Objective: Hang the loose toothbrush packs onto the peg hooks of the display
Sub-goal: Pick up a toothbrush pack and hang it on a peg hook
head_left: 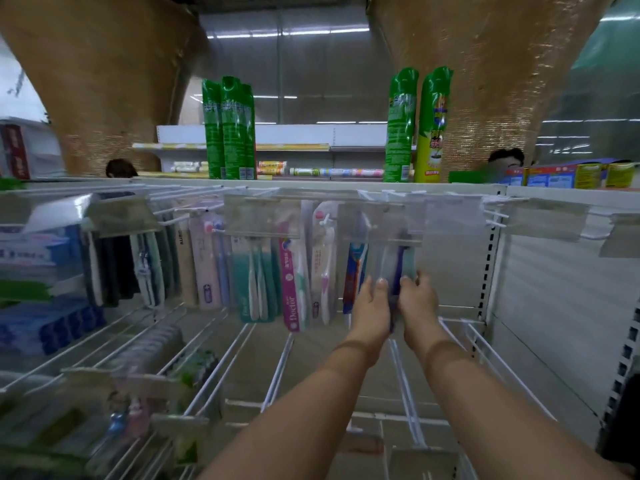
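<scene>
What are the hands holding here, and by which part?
The left hand and right hand grip one toothbrush pack by its lower half, one on each side.

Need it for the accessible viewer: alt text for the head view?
A person's left hand and right hand grip the lower end of a toothbrush pack, holding it up at the top row of peg hooks on a store display. Other toothbrush packs hang to its left, and green spray cans stand on the shelf above.

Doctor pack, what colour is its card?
Magenta with white lettering; the Doctor pack shows best in the head view.
</scene>
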Available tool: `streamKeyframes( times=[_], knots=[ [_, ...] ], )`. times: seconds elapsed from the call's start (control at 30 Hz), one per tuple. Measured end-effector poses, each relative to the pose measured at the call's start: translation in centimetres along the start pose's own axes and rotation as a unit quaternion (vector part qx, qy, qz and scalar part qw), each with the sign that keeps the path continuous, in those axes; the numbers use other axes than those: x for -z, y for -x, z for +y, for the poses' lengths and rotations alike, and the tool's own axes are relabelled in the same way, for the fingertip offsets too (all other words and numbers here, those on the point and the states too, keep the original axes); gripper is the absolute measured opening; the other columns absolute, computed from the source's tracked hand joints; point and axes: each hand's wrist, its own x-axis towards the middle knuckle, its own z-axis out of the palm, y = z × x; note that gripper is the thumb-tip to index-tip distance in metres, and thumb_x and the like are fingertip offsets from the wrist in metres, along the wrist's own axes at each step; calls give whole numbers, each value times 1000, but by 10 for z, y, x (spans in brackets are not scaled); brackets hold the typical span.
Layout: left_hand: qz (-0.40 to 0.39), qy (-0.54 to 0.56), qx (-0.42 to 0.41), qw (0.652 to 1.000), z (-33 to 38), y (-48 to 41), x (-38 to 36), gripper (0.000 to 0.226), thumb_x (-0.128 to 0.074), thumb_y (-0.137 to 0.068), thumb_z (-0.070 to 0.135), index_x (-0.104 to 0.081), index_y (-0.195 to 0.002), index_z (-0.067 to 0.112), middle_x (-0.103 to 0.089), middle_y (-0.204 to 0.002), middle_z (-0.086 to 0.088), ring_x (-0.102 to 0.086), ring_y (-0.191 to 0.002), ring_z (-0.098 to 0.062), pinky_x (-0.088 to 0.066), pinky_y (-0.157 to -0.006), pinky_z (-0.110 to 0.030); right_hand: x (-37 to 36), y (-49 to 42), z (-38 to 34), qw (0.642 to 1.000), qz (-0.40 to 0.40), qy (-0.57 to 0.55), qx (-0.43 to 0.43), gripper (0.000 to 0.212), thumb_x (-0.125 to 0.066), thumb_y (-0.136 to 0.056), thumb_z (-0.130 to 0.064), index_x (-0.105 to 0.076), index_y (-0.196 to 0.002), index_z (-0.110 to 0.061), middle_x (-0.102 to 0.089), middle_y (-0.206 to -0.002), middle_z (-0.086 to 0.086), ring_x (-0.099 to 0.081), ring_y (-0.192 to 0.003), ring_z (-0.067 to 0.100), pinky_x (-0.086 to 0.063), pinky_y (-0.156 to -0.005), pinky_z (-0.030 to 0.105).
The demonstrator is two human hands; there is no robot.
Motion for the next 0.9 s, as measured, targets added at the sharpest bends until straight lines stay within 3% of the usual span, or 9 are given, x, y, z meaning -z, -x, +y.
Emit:
streamKeyframes(
  times=[0.13, 0.23, 0.3, 0.4, 0.57, 0.63, 0.7, 0.77, 0.9],
  knots=[
    [125, -54, -53, 989, -14, 18, 28, 24, -39, -101, 21, -56, -107, 5, -57, -91, -4, -49, -82, -12, -39, -77, -23, -2, 22, 9, 992, 111, -4, -59, 34, -49, -89, -13, -54, -121, -3, -62, -114, 17, -59, -106, 34, -46, -90, 39],
    [183, -49, -66, 980, -22, 38, 56, 17, -42, -99, 14, -53, -87, 11, -46, -70, 3, -42, -64, -6, -36, -61, -17, -13, 55, 16, 989, 134, -13, -61, 31, -51, -89, -10, -55, -119, -3, -60, -120, 18, -56, -111, 34, -43, -91, 37],
    [213, -43, -56, 974, -26, 51, 80, 17, -42, -99, 15, -56, -89, 11, -49, -70, 2, -46, -66, -9, -38, -64, -20, -29, 84, 18, 991, 113, -34, -57, 33, -50, -90, -8, -53, -123, -4, -57, -124, 18, -54, -114, 33, -40, -94, 35],
    [241, -43, -47, 968, -32, 74, 116, 19, -42, -98, 17, -58, -88, 16, -57, -77, -2, -53, -76, -16, -43, -75, -30, -56, 136, 14, 995, 73, -57, -41, 33, -47, -91, -6, -54, -123, -5, -58, -121, 15, -54, -111, 30, -40, -87, 30],
    [281, -44, -53, 957, -34, 123, 183, 19, -46, -97, 14, -59, -84, 20, -60, -80, 4, -57, -82, -15, -46, -81, -32, -103, 237, 6, 997, 14, -79, -20, 30, -45, -91, 0, -55, -118, -7, -58, -113, 6, -54, -103, 20, -39, -86, 25],
    [284, -64, -49, 955, -34, 137, 217, 22, -45, -96, 14, -59, -81, 23, -61, -78, 7, -59, -80, -14, -47, -79, -33, -123, 273, 9, 997, 1, -74, -9, 28, -45, -91, -1, -56, -114, -10, -60, -113, 4, -56, -104, 20, -44, -87, 25],
    [293, -66, -43, 953, -37, 150, 250, 23, -45, -96, 14, -58, -79, 23, -61, -78, 4, -59, -78, -15, -49, -77, -34, -143, 301, 12, 997, -4, -73, -8, 26, -45, -91, 0, -56, -111, -13, -58, -105, -4, -54, -97, 13, -42, -77, 12],
    [298, -66, -30, 952, -44, 160, 281, 25, -44, -97, 15, -57, -77, 21, -62, -81, 0, -58, -78, -16, -49, -75, -35, -162, 327, 17, 997, -4, -71, -3, 25, -45, -91, 0, -56, -106, -15, -56, -98, -8, -53, -91, 10, -37, -70, 8],
    [296, -75, 1, 952, -64, 171, 335, 28, -43, -98, 14, -55, -73, 19, -58, -74, 0, -52, -64, -9, -42, -58, -15, -197, 365, 37, 998, -16, -55, -3, 24, -49, -89, 5, -54, -89, -18, -56, -83, -8, -53, -79, 12, -39, -64, 7]
  ],
)
